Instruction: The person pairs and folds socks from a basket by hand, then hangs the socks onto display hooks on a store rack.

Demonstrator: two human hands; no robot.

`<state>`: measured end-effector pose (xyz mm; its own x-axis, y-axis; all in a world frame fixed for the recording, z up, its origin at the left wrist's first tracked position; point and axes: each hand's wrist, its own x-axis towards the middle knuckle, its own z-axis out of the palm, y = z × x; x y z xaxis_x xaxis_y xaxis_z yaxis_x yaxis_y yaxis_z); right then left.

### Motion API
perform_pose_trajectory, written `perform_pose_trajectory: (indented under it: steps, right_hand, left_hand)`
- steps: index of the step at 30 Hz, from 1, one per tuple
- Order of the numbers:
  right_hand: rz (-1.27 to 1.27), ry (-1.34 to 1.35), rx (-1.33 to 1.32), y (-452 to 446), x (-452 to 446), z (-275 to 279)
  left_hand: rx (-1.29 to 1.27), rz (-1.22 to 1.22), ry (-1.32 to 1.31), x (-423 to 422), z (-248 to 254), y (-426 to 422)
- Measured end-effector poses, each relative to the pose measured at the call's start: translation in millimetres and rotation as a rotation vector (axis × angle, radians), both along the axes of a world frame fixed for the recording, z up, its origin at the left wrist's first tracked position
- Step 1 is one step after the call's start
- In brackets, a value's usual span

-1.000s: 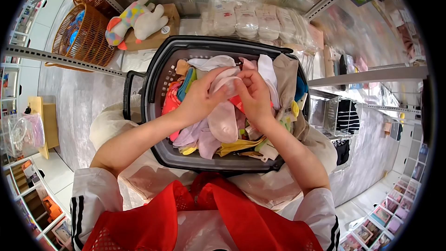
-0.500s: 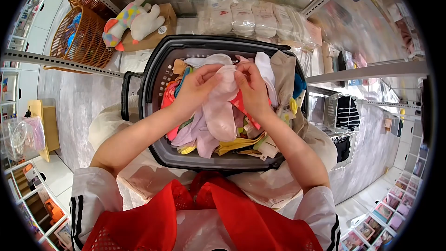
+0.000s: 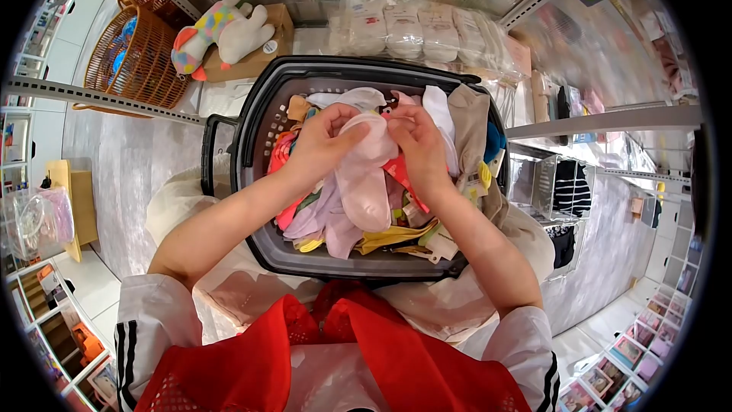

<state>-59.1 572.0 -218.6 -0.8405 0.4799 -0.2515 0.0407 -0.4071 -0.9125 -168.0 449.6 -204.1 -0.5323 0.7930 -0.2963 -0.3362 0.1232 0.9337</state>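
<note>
A pale pink sock (image 3: pixel 364 202) hangs toe-down from both my hands, over a dark grey basket (image 3: pixel 263 248). My left hand (image 3: pixel 324 141) pinches the left side of its cuff between thumb and fingers. On the other side of the cuff, my right hand (image 3: pixel 418 141) grips the fabric the same way. The cuff looks spread between the two hands. Below and around lie mixed socks: lilac ones (image 3: pixel 324 217), a beige one (image 3: pixel 465 118), a white one (image 3: pixel 437 111) and a mustard-yellow one (image 3: pixel 385 240). A paper tag (image 3: pixel 442 244) shows near the basket's front rim.
Bagged white socks (image 3: pixel 404 30) line the shelf behind the basket. A plush toy (image 3: pixel 229 34) rests by a cardboard box, and a wicker basket (image 3: pixel 130 57) stands at the left. Metal shelf rails (image 3: pixel 610 120) run on both sides. A wire rack (image 3: pixel 560 187) holds striped items.
The sock's cuff is spread wider and its top sits slightly lower between my hands. My fingers have shifted a little along the edge. The whole view has moved slightly.
</note>
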Motion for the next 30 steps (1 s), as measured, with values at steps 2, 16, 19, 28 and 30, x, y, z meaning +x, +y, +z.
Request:
perform_pose_trajectory:
  steps: [2, 16, 19, 28, 30]
  right_hand:
    - [0.070, -0.060, -0.329, 4.3, -0.7, 6.4]
    - [0.251, -0.136, -0.562, 10.4, 0.8, -0.5]
    - [0.212, -0.139, -0.575, 9.5, 1.5, -0.8]
    - [-0.034, 0.014, -0.494, 13.6, -2.1, 0.7]
    - [-0.022, 0.044, -0.467, 14.2, -1.9, 1.4]
  left_hand:
    - [-0.004, -0.013, 0.017, 0.5, 4.1, -1.3]
    - [0.015, -0.210, 0.314, 5.2, -3.7, -8.2]
    - [0.041, -0.279, 0.442, 4.1, -1.5, -9.7]
    - [-0.008, -0.181, 0.167, 1.3, -1.1, -4.0]
    - [-0.058, -0.221, 0.212, -1.2, 0.8, -2.9]
